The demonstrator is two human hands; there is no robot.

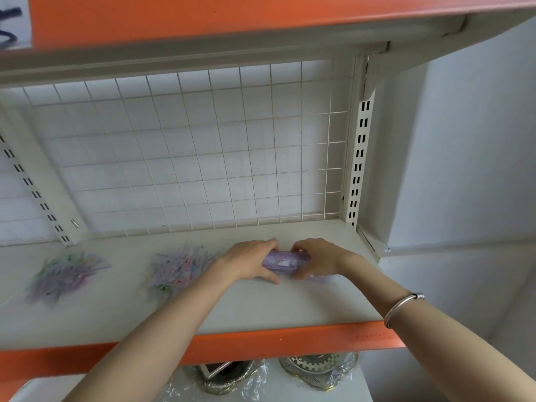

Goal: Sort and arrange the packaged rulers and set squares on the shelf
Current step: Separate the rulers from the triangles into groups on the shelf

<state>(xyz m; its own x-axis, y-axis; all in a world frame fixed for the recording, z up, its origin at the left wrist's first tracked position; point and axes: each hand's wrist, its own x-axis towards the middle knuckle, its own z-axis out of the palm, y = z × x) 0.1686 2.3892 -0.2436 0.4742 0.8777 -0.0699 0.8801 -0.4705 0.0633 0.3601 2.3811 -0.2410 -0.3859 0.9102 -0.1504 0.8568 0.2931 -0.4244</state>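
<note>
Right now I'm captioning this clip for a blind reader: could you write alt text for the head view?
The left hand and right hand grip a purple bundle of packets from either end on a pale shelf. To its left lie a loose pile and a second pile of packets; a white wire grid backs the shelf.

On the shelf (261, 309) three lots sit in a row; the left pile (65, 275) lies at the left, the middle pile (179, 269) right of it, the bundle (282, 261) further right; the left hand (249, 261) grips the bundle's left end, the right hand (316, 258) its right end; a wire grid (203, 146) stands behind; a slotted post (359, 158) rises at the far right corner; wrapped items (319, 369) lie below the shelf.
</note>
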